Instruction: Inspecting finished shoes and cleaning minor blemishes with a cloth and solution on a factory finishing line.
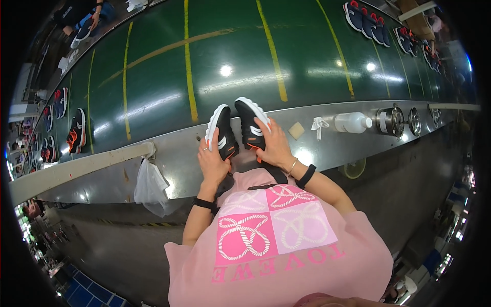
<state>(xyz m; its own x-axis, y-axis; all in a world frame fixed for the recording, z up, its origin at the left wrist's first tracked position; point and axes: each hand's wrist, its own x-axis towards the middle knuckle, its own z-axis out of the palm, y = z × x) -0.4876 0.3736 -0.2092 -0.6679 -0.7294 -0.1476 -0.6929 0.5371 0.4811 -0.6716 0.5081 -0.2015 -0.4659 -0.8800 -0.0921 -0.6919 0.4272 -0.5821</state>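
Observation:
My left hand (213,162) is wrapped round the heel half of a black sneaker (222,128) with a white sole and orange lining. In my right hand (276,148) is its mate, a second black sneaker (248,122), gripped along its outer side and heel. Both shoes stand side by side with toes pointing away from me, over the metal ledge (179,133) at the edge of the green conveyor belt (158,66). A narrow gap parts them. My palms and the shoes hide part of the heels.
On the ledge to the right lie a tan square pad (296,130), a crumpled white tissue (319,126), a white bottle (352,123) and a metal pot (389,122). A plastic bag (151,187) hangs from a beige bar (82,166) at left. More sneakers (76,131) sit on the belt.

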